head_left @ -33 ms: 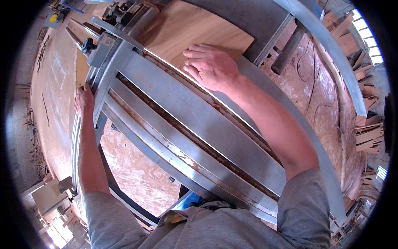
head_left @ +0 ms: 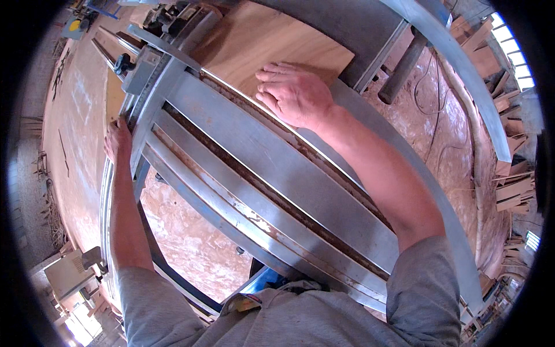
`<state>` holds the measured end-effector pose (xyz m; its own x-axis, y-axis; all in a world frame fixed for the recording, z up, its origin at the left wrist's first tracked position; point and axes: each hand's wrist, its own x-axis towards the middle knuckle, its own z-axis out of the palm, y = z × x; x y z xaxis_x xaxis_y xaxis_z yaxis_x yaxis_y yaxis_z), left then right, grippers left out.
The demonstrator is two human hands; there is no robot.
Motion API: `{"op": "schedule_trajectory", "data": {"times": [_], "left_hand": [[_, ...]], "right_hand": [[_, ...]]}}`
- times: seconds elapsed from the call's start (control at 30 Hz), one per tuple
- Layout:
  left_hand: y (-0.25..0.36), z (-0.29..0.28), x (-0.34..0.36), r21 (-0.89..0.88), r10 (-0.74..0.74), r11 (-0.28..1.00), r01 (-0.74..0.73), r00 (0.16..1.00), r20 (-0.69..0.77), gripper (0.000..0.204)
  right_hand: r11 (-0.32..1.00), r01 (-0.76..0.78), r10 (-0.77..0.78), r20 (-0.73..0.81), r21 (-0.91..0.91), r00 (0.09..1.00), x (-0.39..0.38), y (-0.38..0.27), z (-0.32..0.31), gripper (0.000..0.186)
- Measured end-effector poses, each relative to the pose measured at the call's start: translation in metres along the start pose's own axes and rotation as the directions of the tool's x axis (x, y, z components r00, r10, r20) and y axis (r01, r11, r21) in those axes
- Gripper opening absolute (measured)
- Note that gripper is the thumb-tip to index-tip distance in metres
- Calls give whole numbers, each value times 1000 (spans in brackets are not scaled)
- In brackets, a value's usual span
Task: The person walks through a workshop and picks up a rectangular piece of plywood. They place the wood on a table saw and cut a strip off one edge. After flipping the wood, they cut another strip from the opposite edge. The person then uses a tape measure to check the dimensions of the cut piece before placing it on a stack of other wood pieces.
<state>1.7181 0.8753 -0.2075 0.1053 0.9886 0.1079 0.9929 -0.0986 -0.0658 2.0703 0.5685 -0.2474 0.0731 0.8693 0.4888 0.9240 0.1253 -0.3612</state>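
Note:
My right hand [head_left: 295, 95] rests on a light wooden board [head_left: 272, 34] lying on the steel machine table, its fingers slightly bent and apart over the board's near edge. My left hand [head_left: 118, 137] is curled on the metal rail [head_left: 144, 110] at the left, beside a yellowish panel [head_left: 114, 89]. Just above it is a clamping block with a black knob [head_left: 123, 63]. Slotted steel strips [head_left: 243, 150] run diagonally beneath my forearms.
A curved metal bar [head_left: 462, 63] and a round steel bar [head_left: 399, 75] are at upper right. Wood offcuts [head_left: 514, 191] are piled along the right wall. Cables and a hose [head_left: 475, 191] lie on the dusty floor. A boxy beige object [head_left: 69, 274] stands at lower left.

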Motion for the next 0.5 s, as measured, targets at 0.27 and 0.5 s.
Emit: {"op": "schedule_trajectory", "data": {"times": [0.27, 0.5], "left_hand": [[2, -2, -7, 12, -10, 1000, 11, 1000, -27, 62], [11, -9, -10, -32, -19, 999, 19, 1000, -7, 58]], "right_hand": [[1000, -18, 19, 65, -4, 998, 4, -5, -9, 24], [998, -41, 40, 14, 54, 999, 0, -2, -2, 29]]}}
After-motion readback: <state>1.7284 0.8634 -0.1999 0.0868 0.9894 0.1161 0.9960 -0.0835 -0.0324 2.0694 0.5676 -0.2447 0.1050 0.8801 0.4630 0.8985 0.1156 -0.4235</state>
